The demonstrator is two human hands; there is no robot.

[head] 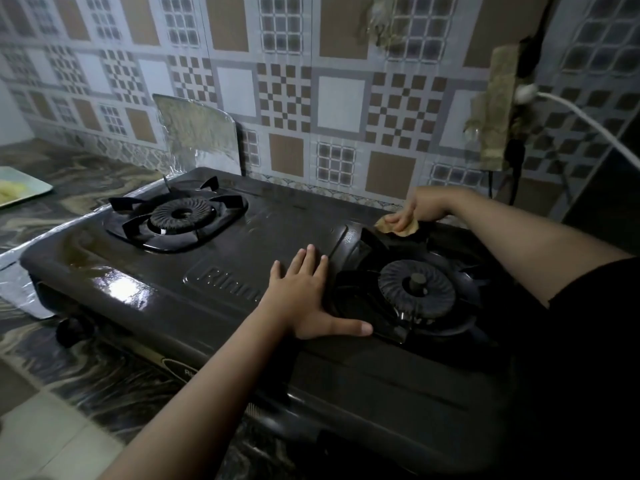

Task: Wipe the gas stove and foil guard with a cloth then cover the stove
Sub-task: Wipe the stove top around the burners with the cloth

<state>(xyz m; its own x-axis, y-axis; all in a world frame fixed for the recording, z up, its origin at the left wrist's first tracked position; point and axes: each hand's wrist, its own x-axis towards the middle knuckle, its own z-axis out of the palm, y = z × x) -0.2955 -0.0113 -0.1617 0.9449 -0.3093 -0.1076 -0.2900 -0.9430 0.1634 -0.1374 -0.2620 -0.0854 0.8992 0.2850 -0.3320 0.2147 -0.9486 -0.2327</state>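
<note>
A black two-burner gas stove (145, 282) sits on a marbled counter. My left hand (304, 299) lies flat on its top between the two burners, fingers straight and thumb spread. My right hand (412, 209) reaches to the stove's far right corner and presses a small tan cloth (398, 230) against the surface there, fingers curled over it. The foil guard (197, 133) stands upright behind the left burner (180, 214), and more foil lies under the stove's left side. The right burner (415, 292) lies below my right forearm.
A patterned tile wall runs behind the stove. A grimy socket block (498, 109) with a white plug and cable hangs on the wall at right. A pale green plate (31, 187) with food sits at the far left of the counter (79, 368).
</note>
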